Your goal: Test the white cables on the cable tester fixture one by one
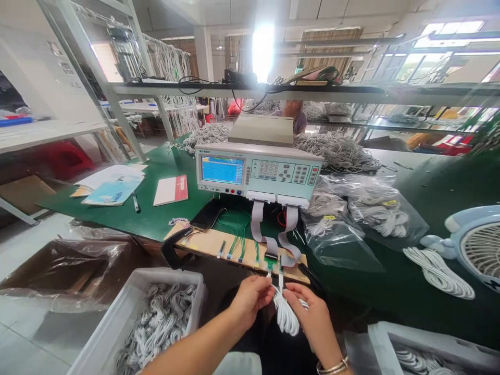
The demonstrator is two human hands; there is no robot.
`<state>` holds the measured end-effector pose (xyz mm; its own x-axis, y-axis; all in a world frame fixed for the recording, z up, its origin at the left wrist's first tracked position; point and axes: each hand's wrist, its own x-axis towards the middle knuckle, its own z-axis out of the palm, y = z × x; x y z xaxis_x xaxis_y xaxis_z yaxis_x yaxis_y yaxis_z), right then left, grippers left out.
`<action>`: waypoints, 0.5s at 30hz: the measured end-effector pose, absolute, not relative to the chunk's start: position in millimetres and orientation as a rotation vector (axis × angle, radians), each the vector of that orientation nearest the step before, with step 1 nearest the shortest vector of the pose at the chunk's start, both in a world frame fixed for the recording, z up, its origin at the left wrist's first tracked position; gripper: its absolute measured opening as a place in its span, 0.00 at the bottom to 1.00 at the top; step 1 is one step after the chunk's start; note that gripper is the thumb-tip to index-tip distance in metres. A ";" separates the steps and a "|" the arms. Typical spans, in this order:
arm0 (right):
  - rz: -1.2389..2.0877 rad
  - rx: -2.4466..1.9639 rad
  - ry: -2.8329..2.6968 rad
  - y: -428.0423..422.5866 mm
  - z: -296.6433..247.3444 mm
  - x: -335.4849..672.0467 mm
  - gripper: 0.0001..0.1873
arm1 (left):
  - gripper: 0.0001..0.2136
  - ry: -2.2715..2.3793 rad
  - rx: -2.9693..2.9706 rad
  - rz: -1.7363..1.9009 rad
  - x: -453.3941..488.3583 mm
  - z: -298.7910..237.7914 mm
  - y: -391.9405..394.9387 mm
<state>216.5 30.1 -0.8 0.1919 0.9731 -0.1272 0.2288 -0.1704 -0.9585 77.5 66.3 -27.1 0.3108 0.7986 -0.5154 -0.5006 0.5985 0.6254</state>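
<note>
A coiled white cable point(287, 316) hangs between my hands at the edge of the wooden test board point(211, 247). My left hand point(252, 298) is closed in a pinch near one white plug, which meets a small green circuit board point(270, 262). With fingers closed on the cable's other end, my right hand point(308, 311) is just below a second white plug point(281, 281) at the board. Fingers partly hide both grips. Grey ribbon cables point(258, 221) run from the board up to the tester point(260, 169), whose screen is lit blue.
To the left stands a white bin point(136, 278) of coiled cables; another bin point(437, 338) is at lower right. Bagged cables point(378, 213), a loose cable coil point(439, 273) and a fan point(476, 245) lie to the right. A person point(297, 117) is behind the tester.
</note>
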 end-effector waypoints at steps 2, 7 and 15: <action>1.114 -1.545 -1.090 30.2 -3.9 216.1 0.14 | 0.10 0.900 0.335 0.967 82.7 -27.6 61.4; 1.324 -1.387 -0.787 32.4 -16.2 217.1 0.14 | 0.11 0.862 0.308 1.078 87.5 -24.9 53.5; 1.407 -1.357 -0.710 29.9 -10.6 219.3 0.11 | 0.12 0.880 0.298 1.100 91.0 -25.7 55.0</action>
<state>219.3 29.9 -10.6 0.1459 0.9223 -0.3578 -0.2594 -0.3134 -0.9135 91.0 55.0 -25.7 0.1679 0.8673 -0.4686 -0.6474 0.4555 0.6110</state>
